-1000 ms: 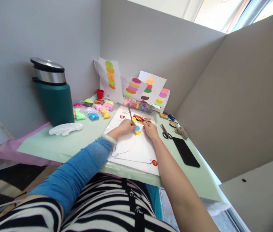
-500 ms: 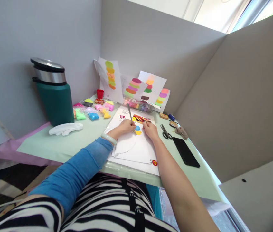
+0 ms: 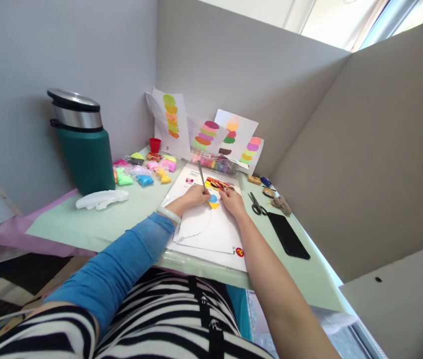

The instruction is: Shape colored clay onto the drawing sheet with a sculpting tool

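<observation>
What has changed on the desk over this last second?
Almost nothing. The right hand has crept slightly toward the left hand by the blue and yellow clay patch. The left hand still grips the grey tool on the white sheet. Scissors, phone and green flask stayed put.

Desk layout: paper sheet [image 3: 211, 227] at centre, near edge.
Flask [image 3: 82, 144] far left; clay packets [image 3: 144, 169] between flask and sheet; scissors [image 3: 257, 204] and phone [image 3: 288, 235] right; sample sheets [image 3: 206, 132] behind, against the wall.
</observation>
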The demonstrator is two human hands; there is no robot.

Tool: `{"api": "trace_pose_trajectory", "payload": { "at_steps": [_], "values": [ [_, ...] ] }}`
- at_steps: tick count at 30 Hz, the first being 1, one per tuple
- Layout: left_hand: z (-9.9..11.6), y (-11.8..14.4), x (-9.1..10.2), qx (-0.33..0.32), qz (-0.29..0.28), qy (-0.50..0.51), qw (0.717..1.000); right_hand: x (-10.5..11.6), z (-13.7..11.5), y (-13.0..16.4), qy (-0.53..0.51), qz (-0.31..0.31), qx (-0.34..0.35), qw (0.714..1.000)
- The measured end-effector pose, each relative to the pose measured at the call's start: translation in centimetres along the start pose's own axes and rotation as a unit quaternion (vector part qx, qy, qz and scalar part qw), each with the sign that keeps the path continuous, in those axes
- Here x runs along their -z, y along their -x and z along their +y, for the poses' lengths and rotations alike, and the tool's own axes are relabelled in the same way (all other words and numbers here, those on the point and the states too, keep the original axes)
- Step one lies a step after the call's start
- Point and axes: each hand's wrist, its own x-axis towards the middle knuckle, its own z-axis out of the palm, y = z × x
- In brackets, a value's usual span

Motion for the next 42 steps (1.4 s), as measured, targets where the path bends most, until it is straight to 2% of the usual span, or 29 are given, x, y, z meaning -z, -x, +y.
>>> {"api": "trace_pose_trajectory", "payload": {
  "at_steps": [8, 15, 42],
  "values": [
    [0.2, 0.2, 0.2, -0.004, 0.001, -0.016, 1.0, 0.2, -0.7, 0.6, 0.046, 0.001, -0.014, 0.999],
    [0.1, 0.0, 0.0, -0.005, 0.008, -0.03, 1.0, 0.3, -0.9, 0.9, 0.071, -0.009, 0.005, 0.997],
    [0.2, 0.1, 0.0, -0.008, -0.001, -0.02, 1.0, 0.5, -1.1, 1.0, 0.08, -0.029, 0.012, 0.996]
  ]
}}
